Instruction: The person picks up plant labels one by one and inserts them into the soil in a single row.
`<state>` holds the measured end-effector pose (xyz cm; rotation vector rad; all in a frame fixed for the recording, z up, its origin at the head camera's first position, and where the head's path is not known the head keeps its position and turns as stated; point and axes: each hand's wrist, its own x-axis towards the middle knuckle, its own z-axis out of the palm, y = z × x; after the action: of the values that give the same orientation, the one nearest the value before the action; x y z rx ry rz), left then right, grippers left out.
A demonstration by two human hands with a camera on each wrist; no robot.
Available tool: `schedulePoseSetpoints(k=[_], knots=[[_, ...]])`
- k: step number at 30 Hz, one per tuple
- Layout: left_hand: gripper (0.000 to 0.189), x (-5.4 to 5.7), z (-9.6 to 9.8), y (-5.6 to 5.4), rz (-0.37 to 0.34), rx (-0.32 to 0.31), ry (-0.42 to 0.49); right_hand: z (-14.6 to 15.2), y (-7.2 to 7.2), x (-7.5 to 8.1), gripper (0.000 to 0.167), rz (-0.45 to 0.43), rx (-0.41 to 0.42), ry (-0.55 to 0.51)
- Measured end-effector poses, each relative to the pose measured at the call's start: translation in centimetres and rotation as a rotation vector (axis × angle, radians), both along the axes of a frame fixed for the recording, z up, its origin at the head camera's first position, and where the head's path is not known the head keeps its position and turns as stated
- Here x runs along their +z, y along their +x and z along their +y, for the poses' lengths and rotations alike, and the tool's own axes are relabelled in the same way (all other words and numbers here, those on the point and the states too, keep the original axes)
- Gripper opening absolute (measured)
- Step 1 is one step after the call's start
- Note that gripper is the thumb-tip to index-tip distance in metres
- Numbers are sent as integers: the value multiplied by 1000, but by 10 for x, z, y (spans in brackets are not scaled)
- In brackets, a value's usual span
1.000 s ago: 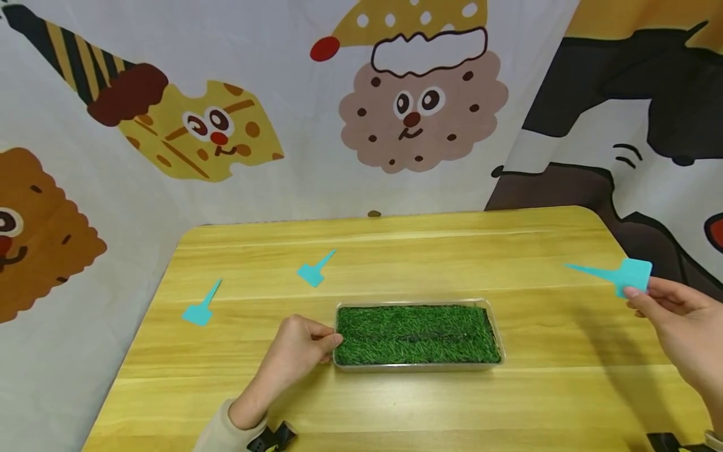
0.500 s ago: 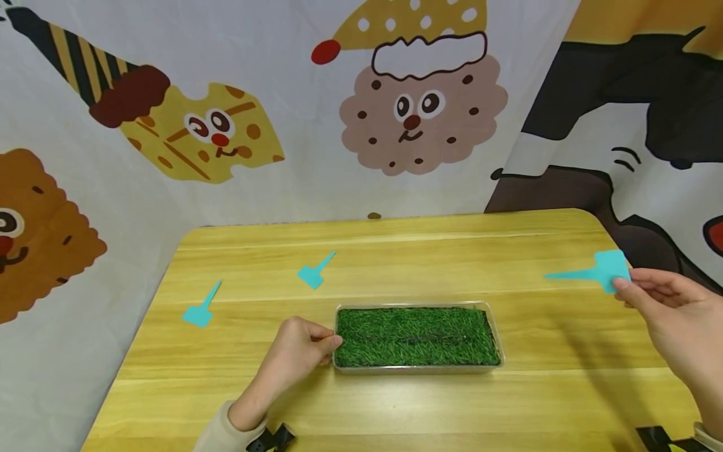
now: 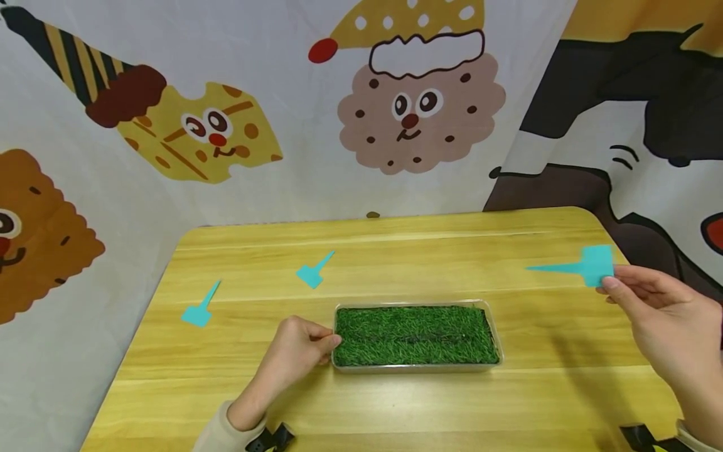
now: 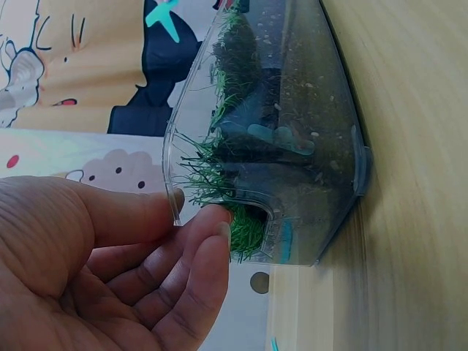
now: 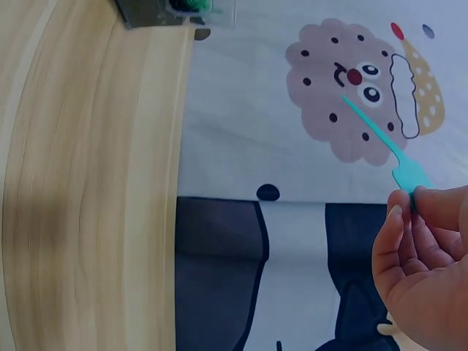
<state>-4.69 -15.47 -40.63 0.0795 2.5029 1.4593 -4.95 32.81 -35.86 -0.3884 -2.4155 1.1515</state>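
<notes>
My left hand (image 3: 299, 348) pinches the left end rim of a clear plastic box (image 3: 418, 369) between thumb and fingers. Green artificial grass (image 3: 418, 320) fills the top of the box, with a dark slit along its middle. In the left wrist view the thumb (image 4: 139, 216) lies over the clear rim. Off to the right, raised above the table, my right hand (image 3: 666, 320) pinches a turquoise plant label (image 3: 597, 266) by its square head. The label's pointed stem is aimed left, toward the box side. The right wrist view shows the same label (image 5: 376, 135) between thumb and fingertips.
Two more turquoise plant labels lie on the wooden table (image 3: 395, 414): one label (image 3: 198, 314) at the far left, another label (image 3: 312, 275) behind the box's left end. A cloth with cartoon prints (image 3: 316, 188) hangs behind the table's back edge.
My right hand has moved left with the plant label, whose stem has turned from slightly tilted to nearly level. The left hand and the box have stayed in place.
</notes>
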Motion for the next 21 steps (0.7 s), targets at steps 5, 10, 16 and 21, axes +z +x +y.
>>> schedulePoseSetpoints(k=[5, 10, 16, 21], knots=[[6, 0, 0, 0, 3, 2, -10, -9, 3, 0, 25, 34, 41, 11], [6, 0, 0, 0, 4, 3, -14, -19, 5, -3, 26, 75, 94, 30], [7, -1, 0, 0, 6, 2, -13, -27, 7, -7, 25, 93, 148, 30], [7, -1, 0, 0, 7, 0, -4, -33, 9, -9, 24, 112, 203, 54]])
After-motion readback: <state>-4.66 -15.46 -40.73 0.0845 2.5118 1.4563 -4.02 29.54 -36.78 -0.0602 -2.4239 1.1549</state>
